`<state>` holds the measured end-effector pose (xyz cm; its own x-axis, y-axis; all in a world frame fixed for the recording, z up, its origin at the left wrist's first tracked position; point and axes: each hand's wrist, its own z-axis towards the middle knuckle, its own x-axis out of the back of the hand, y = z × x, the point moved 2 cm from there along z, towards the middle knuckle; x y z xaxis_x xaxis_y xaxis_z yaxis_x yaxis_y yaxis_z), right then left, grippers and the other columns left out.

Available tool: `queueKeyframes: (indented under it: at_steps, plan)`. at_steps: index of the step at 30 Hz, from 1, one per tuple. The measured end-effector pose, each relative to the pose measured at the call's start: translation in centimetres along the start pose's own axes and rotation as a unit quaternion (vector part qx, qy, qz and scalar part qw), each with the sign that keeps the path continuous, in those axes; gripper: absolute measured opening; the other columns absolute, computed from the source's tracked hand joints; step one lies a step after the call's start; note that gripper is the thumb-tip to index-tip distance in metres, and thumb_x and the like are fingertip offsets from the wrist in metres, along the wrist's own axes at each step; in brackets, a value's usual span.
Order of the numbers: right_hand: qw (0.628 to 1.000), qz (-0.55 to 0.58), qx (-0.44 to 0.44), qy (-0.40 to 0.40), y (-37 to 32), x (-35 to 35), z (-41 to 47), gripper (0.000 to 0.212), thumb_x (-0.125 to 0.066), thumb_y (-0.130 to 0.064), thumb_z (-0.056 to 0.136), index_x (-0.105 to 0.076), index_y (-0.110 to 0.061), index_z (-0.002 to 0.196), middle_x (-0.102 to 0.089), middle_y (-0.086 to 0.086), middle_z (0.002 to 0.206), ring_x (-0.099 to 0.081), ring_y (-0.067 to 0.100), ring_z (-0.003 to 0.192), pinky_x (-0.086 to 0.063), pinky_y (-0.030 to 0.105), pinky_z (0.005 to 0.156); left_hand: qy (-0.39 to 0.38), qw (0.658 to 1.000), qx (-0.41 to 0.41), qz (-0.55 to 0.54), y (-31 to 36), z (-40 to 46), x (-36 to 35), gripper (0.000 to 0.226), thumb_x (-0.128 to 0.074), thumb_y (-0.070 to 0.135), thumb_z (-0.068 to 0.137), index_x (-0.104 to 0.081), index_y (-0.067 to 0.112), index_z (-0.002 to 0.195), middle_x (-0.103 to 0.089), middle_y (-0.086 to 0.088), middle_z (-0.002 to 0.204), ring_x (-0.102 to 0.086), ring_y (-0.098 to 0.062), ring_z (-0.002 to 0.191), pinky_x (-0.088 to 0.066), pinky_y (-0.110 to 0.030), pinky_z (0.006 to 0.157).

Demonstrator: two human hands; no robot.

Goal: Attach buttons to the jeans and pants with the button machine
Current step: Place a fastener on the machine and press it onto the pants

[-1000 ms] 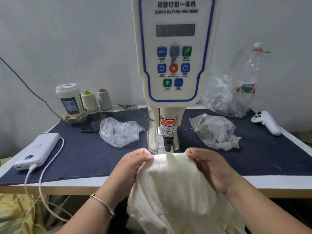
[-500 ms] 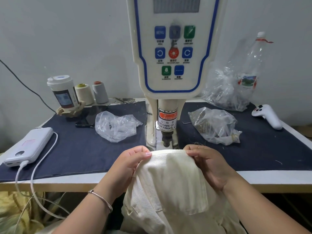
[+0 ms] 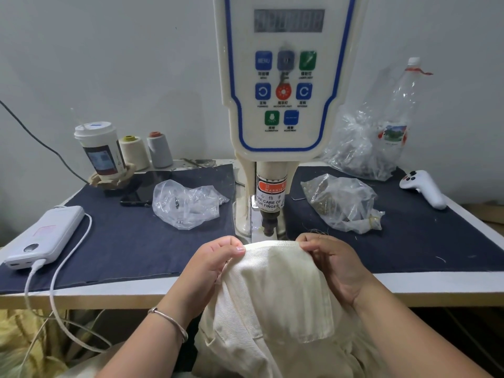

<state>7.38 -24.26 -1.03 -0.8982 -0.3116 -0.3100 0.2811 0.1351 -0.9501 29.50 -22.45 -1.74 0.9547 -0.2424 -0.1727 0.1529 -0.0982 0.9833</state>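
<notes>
Pinching the top edge of a cream pair of pants [image 3: 275, 290], the left hand [image 3: 211, 264] and the right hand [image 3: 331, 261] hold the fabric stretched between them just in front of the button machine [image 3: 283, 85]. The left thumb lies on top of the cloth with the fingers curled under it; the right hand's fingers fold over the edge from the other side. The held edge sits directly below and slightly short of the machine's dark punch head [image 3: 269, 223], which hangs under a cylinder bearing a red warning label. Whether the fabric already touches the lower die is hard to tell, since the cloth hides that spot. The rest of the pants hangs off the front of the table [image 3: 436, 289] toward the person's lap. A thin bracelet [image 3: 169, 320] circles the left wrist. On the dark blue mat [image 3: 131, 241] to the left lie a crumpled clear plastic bag [image 3: 188, 204], a white power bank [image 3: 45, 237] with a cable plugged in, a dark phone [image 3: 141, 190], a paper cup [image 3: 99, 150] and two thread cones [image 3: 147, 151]. To the right sit a clear bag of small metal parts [image 3: 343, 204], a larger clear bag [image 3: 362, 148] against the wall, a plastic bottle [image 3: 401, 105] and a white handheld controller [image 3: 424, 188].
</notes>
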Motion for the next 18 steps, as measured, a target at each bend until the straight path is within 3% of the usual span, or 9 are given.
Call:
queueKeyframes:
  at_steps: [8, 18]
  plan:
    - [1.000, 0.006, -0.003, 0.007, 0.02, 0.07, 0.09, 0.019, -0.053, -0.007, 0.074, -0.047, -0.010, 0.056, -0.029, 0.001, 0.056, -0.026, 0.010, 0.049, -0.025, 0.020, 0.045, 0.006, 1.000, -0.009, 0.010, 0.10, -0.16, -0.09, 0.016, -0.068, 0.030, 0.074, -0.061, 0.019, 0.065, -0.052, 0.002, 0.060, -0.046, -0.010, 0.051, -0.039, -0.019, 0.048]
    - [1.000, 0.003, -0.008, 0.011, -0.16, -0.12, -0.20, 0.017, -0.054, -0.008, 0.074, -0.046, -0.008, 0.059, -0.025, 0.004, 0.060, -0.023, 0.013, 0.053, -0.020, 0.025, 0.049, 0.007, 1.000, -0.010, 0.007, 0.25, -0.27, -0.23, 0.016, -0.063, 0.025, 0.077, -0.062, 0.017, 0.064, -0.053, 0.003, 0.059, -0.047, -0.008, 0.049, -0.039, -0.016, 0.048]
